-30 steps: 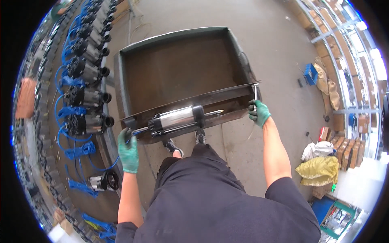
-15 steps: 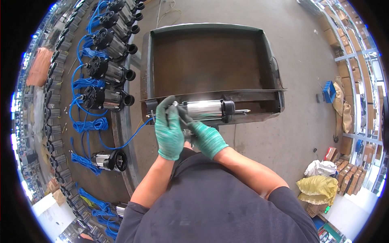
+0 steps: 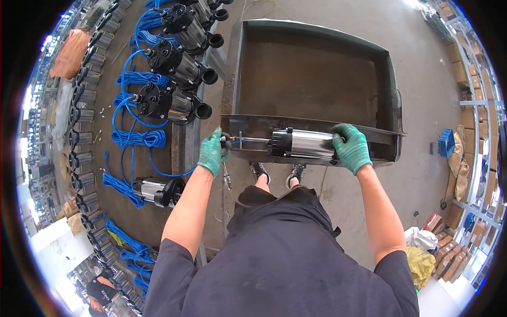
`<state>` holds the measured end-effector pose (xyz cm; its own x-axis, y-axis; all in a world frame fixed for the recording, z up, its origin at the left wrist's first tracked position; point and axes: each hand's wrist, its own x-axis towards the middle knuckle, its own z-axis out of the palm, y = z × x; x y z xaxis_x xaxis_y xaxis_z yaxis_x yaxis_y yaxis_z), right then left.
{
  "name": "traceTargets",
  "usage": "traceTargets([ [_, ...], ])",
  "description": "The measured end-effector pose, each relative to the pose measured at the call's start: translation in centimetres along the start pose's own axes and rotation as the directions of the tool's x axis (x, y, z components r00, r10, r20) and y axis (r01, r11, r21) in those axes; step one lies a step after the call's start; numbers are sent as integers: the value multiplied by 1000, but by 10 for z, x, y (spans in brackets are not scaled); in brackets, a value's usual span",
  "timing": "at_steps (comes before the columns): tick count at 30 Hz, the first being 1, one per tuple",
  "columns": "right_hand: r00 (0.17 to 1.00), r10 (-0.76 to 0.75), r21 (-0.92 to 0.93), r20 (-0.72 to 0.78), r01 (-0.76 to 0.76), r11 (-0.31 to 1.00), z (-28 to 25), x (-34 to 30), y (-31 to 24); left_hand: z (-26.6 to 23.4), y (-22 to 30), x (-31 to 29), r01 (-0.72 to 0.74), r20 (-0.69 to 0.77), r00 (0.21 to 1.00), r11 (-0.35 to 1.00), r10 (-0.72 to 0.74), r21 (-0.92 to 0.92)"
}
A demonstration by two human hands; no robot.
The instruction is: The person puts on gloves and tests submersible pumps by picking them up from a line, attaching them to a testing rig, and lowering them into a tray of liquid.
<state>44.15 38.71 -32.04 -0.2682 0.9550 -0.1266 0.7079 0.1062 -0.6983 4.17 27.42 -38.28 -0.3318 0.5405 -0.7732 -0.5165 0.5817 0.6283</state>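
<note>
A silver pump cylinder with a black ribbed collar lies across the near side of the metal tank. Over its right end lies my green-gloved right hand, fingers and thumb curled round it. Leftward from the collar runs a thin metal rod. At the rod's left end my green-gloved left hand closes on a small dark fitting, which the fingers partly hide. Below that hand hangs a slim tool with a metal tip. A blue cable runs up close to the left wrist.
Left stands a bench with several silver-and-black pumps and coiled blue cables. The brown-floored tank spreads ahead. Shelving and a blue bin are at the right. Another person is at lower left.
My hands, close together around a dark tool before, are now apart. The right has moved to the cylinder's right end; the left stays at the rod side. The whole view has shifted.
</note>
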Motion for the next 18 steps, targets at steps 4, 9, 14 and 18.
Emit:
traceTargets([
  [4, 999, 30, 56, -15, -30, 998, 4, 0, -1, -6, 0, 8, 15, 95, 995, 1000, -16, 15],
  [9, 999, -13, 26, -43, 14, 1000, 4, 2, 0, -7, 0, 17, 73, 178, 981, 996, -80, 43],
  [14, 1000, -3, 11, -29, 3, 1000, 5, 4, 0, -5, 4, 18, 133, 179, 974, 990, -138, 37],
  [18, 999, -18, 17, -40, 19, 1000, 6, 5, 3, -11, 8, 22, 134, 287, 946, 988, -150, 73],
])
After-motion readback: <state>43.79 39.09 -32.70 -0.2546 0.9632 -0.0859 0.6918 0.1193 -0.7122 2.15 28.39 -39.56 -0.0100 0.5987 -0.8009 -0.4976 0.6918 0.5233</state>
